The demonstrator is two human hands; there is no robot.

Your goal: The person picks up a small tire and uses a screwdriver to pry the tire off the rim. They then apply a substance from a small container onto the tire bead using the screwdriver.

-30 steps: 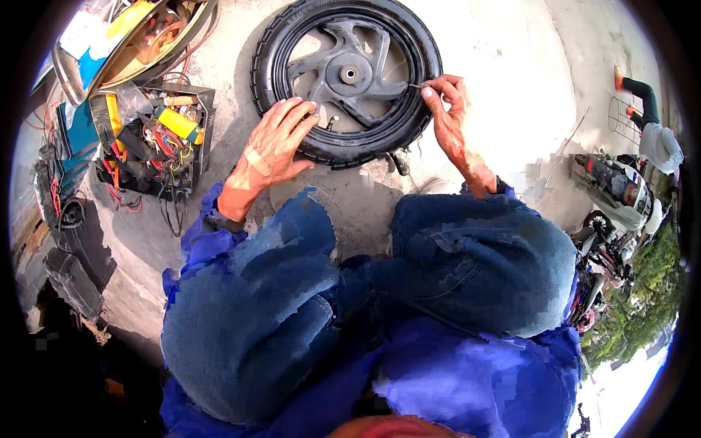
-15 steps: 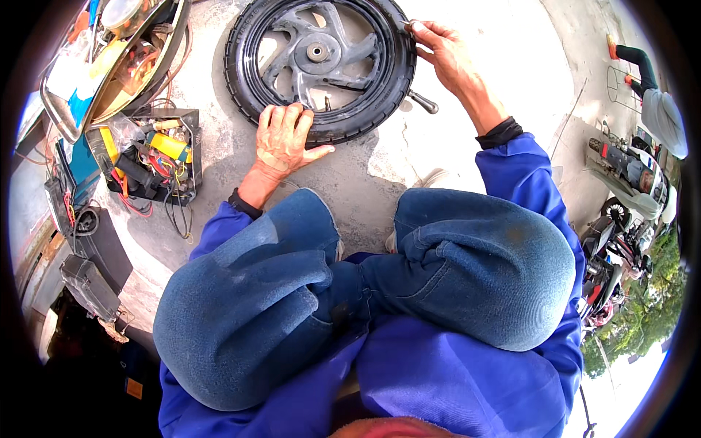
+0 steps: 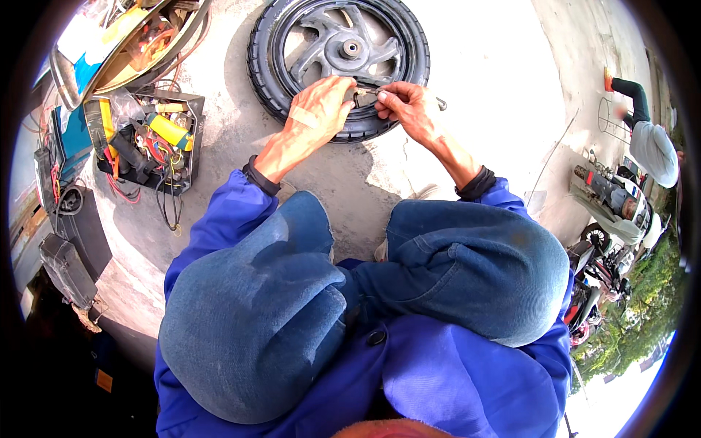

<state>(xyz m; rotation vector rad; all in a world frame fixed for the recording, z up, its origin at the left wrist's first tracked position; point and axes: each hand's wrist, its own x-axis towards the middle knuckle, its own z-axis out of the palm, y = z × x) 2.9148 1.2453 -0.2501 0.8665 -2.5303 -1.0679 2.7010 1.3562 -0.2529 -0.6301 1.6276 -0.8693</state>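
A black motorcycle wheel [image 3: 422,57] with a tyre and grey spokes lies flat on the ground ahead of me. My left hand [image 3: 318,111], with a plaster on its back, rests over the near side of the rim, its fingers curled inward; what they grip, if anything, is hidden. Close to its right, my right hand [image 3: 409,109] has thumb and forefinger pinched together on a tiny piece, too small to name. Both hands meet near the valve area. Past my right hand, the rounded end of a dark handle [image 3: 441,104] sticks out by the tyre.
At left stands a black open box [image 3: 196,150] of wires and tools, including a yellow-handled item [image 3: 169,131]. Behind it a cluttered tray [image 3: 131,80] leans. Parked motorcycles [image 3: 595,263] and a person [image 3: 652,150] are at far right.
My right hand has come from the tyre's right edge to its near side, beside my left. My left fingers, spread on the tyre before, are now curled over the rim.
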